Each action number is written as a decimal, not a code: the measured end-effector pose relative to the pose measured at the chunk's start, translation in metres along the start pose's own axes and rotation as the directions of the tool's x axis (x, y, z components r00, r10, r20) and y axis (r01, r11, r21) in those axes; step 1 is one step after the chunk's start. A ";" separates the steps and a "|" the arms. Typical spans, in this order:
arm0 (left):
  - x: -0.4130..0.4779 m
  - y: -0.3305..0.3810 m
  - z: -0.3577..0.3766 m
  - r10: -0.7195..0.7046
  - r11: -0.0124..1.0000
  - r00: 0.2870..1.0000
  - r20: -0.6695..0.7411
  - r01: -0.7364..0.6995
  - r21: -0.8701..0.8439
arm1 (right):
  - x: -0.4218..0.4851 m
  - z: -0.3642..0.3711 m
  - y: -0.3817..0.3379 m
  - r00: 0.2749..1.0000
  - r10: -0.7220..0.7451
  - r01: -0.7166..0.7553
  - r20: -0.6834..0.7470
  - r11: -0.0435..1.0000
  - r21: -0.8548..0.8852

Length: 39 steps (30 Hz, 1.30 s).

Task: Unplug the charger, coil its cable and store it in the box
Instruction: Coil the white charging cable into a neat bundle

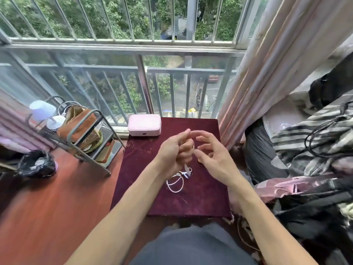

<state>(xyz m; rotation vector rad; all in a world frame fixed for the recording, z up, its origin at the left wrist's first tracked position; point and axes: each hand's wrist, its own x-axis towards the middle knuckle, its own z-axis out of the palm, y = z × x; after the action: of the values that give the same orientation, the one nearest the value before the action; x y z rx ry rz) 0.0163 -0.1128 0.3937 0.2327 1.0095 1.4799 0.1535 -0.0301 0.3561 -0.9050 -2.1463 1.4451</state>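
A white charger cable (pixel 175 181) hangs in loose loops below my left hand (pixel 174 150), its lower coils touching the dark red table top (pixel 200 197). My left hand grips the upper part of the cable, with fingers curled round it. My right hand (pixel 212 153) hovers just right of the left, fingers spread and relaxed, holding nothing that I can see. A closed pink box (pixel 144 124) stands at the table's far left corner. The charger's plug is hidden in my left hand.
A metal shelf rack (pixel 84 134) with a brown bag and a small lamp stands left of the table. A black bin bag (pixel 36 163) sits on the wooden floor. Curtain (pixel 267 73) and piled clothes (pixel 315 140) crowd the right side. Window bars lie behind the table.
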 end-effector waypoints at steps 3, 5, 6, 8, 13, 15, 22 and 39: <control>-0.009 -0.005 -0.001 0.002 0.995 0.998 0.061 0.004 -0.101 | 0.014 0.018 -0.002 0.995 -0.051 0.046 0.085 0.997 0.066; -0.015 -0.004 -0.002 0.002 0.989 0.995 0.104 0.013 -0.146 | 0.020 0.031 -0.002 0.997 -0.028 0.020 0.073 0.994 0.112; -0.019 -0.003 -0.003 0.005 0.986 0.991 0.137 0.018 -0.166 | 0.022 0.036 -0.002 0.998 -0.001 -0.006 0.062 0.992 0.122; -0.026 -0.001 -0.006 0.013 0.978 0.977 0.212 0.032 -0.207 | 0.024 0.046 -0.003 0.998 0.061 -0.063 0.027 0.995 0.079; -0.038 0.005 -0.010 0.128 0.972 0.944 0.304 -0.059 -0.226 | 0.013 0.067 -0.007 0.996 0.028 -0.037 -0.089 0.994 -0.105; -0.042 0.008 -0.011 0.181 0.970 0.927 0.330 -0.112 -0.217 | 0.001 0.071 -0.006 0.997 -0.002 -0.003 -0.075 0.998 -0.059; -0.043 0.014 -0.026 0.297 0.955 0.932 0.208 -0.286 -0.082 | -0.028 0.077 -0.003 0.994 -0.068 0.059 0.089 0.994 0.097; -0.038 0.019 -0.025 0.544 0.728 0.832 0.111 -0.534 0.430 | -0.044 0.074 -0.004 0.956 -0.208 0.293 0.208 0.617 -0.730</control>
<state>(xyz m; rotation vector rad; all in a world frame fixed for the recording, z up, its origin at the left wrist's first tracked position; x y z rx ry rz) -0.0061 -0.1549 0.4075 0.9150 1.3718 1.7484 0.1364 -0.1108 0.3327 -0.7172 -2.8714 0.4025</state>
